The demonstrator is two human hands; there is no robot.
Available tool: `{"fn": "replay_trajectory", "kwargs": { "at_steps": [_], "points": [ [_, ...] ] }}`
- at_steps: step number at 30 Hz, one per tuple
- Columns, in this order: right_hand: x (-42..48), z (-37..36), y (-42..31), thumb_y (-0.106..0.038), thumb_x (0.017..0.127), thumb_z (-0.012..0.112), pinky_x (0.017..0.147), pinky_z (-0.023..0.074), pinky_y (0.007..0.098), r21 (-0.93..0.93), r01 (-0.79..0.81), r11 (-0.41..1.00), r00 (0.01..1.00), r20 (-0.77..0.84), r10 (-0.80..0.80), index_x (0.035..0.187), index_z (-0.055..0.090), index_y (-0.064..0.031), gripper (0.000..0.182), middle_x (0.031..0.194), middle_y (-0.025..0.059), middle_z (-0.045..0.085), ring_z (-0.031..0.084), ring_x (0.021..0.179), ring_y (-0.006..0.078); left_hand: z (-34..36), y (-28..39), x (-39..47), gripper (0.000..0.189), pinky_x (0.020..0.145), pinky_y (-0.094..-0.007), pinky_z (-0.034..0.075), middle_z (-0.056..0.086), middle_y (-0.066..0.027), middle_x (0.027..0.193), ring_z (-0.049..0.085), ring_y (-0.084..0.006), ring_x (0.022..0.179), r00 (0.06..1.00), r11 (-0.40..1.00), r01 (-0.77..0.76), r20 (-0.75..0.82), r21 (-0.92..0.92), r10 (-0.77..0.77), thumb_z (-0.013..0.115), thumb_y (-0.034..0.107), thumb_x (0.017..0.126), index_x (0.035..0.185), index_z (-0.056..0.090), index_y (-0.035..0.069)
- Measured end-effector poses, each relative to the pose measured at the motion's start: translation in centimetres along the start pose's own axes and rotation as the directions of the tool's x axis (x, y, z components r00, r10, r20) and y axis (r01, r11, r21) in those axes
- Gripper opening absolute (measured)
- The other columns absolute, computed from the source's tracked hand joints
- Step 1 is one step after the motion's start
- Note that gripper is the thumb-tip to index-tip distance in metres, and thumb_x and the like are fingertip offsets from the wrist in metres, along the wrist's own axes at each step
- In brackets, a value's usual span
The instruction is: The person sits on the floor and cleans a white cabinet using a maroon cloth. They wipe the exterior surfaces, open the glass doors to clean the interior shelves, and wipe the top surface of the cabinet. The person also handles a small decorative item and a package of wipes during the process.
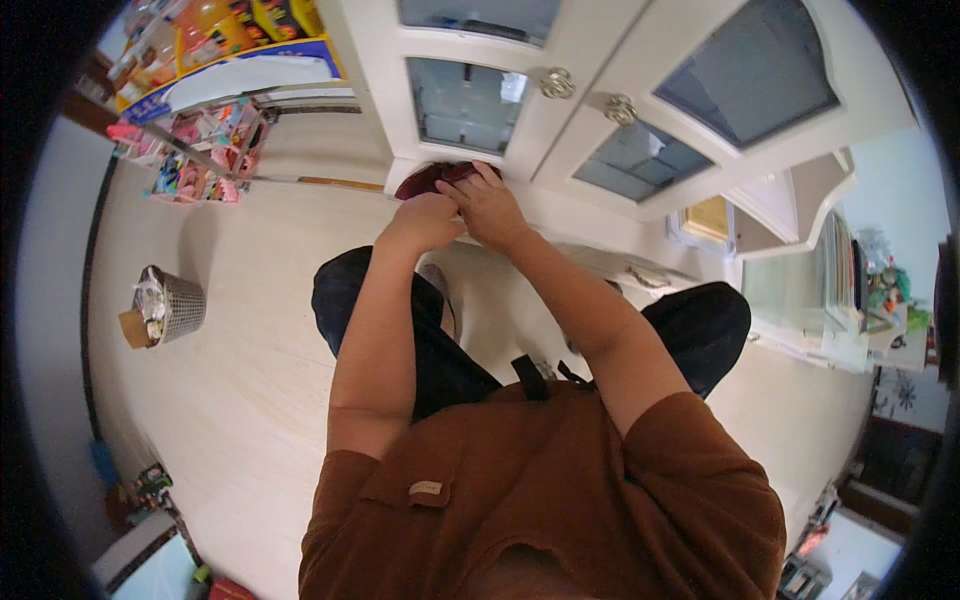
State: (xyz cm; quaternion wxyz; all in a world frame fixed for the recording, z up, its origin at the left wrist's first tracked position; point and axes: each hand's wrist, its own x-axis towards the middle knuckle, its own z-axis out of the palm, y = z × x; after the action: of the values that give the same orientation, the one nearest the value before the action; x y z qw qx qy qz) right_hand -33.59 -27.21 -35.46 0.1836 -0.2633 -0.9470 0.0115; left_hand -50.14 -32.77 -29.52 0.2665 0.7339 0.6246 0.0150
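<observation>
A glossy dark red object (420, 181), its kind unclear, lies on the ledge at the foot of a white cabinet (517, 180) with glass-paned doors. My right hand (484, 204) reaches over its right part, fingers spread across the top. Just beside it, my left hand (421, 223) is bent inward at the object's front edge, and its fingertips are hidden. The two hands meet in front of the object. Above them, two round metal knobs sit on the doors, the left knob (557, 83) and the right knob (620, 109).
A wastebasket (184, 304) with rubbish stands on the pale floor at left. Pink rack shelves (202, 154) hold small items, below a shelf of bottles (214, 26). A clear plastic container (701, 225) sits right on the cabinet ledge. My knees flank my arms, close to the cabinet drawer (622, 266).
</observation>
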Motion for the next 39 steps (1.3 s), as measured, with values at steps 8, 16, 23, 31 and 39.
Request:
{"fn": "replay_trajectory", "kwargs": {
  "at_steps": [8,16,23,31,39],
  "points": [
    [-8.5,-3.4,3.1,-0.016,0.085,0.068,0.118,0.0323,0.0468,-0.056,-0.231,0.971,0.973,-0.007,0.231,0.140,0.060,-0.0139,0.056,0.140,0.0055,0.062,0.055,0.128,0.0245,0.8,2.0,1.7,0.047,0.099,-0.0467,0.050,0.070,-0.0208,0.121,0.064,-0.0387,0.116,1.000,0.999,-0.028,0.005,0.017,0.028,0.072,0.035,0.088,0.124,0.069,0.005],
    [-18.8,-7.5,7.0,-0.012,0.083,0.068,0.111,0.0381,0.0486,-0.140,-0.484,0.863,0.875,-0.070,0.479,0.137,0.060,-0.0133,0.055,0.140,0.0045,0.062,0.054,0.129,0.0248,1.1,4.9,2.3,0.049,0.093,-0.0473,0.052,0.072,-0.0198,0.115,0.068,-0.0382,0.107,0.991,0.998,-0.054,-0.124,-0.013,0.052,0.071,0.035,0.091,0.129,0.066,0.004],
    [-25.2,-9.4,8.8,-0.012,0.082,0.067,0.099,0.0442,0.0504,-0.235,-0.805,0.545,0.593,-0.287,0.752,0.134,0.062,-0.0138,0.051,0.129,0.0060,0.064,0.056,0.119,0.0306,0.0,7.6,2.1,0.041,0.081,-0.0388,0.056,0.074,-0.0147,0.099,0.071,-0.0297,0.089,0.819,0.927,-0.187,-0.573,-0.326,-0.037,0.071,0.028,0.094,0.126,0.066,0.004],
    [-23.6,-9.9,10.0,-0.003,0.087,0.058,0.088,0.0544,0.0377,0.541,-0.753,0.374,0.459,0.024,0.888,0.126,0.066,-0.0027,0.041,0.106,0.0125,0.070,0.067,0.096,0.0262,1.4,10.6,2.1,0.037,0.076,-0.0320,0.055,0.074,-0.0112,0.096,0.069,-0.0196,0.081,0.776,0.870,-0.308,-0.631,-0.384,-0.005,0.072,0.022,0.095,0.126,0.066,0.003],
    [-11.6,-32.0,5.9,-0.004,0.092,0.059,0.095,0.0493,0.0341,0.762,-0.029,0.647,0.141,-0.638,0.757,0.123,0.065,0.0000,0.031,0.117,0.0104,0.067,0.063,0.104,0.0213,2.4,11.6,2.3,0.038,0.077,-0.0334,0.055,0.074,-0.0119,0.099,0.070,-0.0202,0.084,0.729,0.814,-0.386,-0.684,-0.434,-0.019,0.072,0.019,0.095,0.128,0.066,0.004]
  ]
}}
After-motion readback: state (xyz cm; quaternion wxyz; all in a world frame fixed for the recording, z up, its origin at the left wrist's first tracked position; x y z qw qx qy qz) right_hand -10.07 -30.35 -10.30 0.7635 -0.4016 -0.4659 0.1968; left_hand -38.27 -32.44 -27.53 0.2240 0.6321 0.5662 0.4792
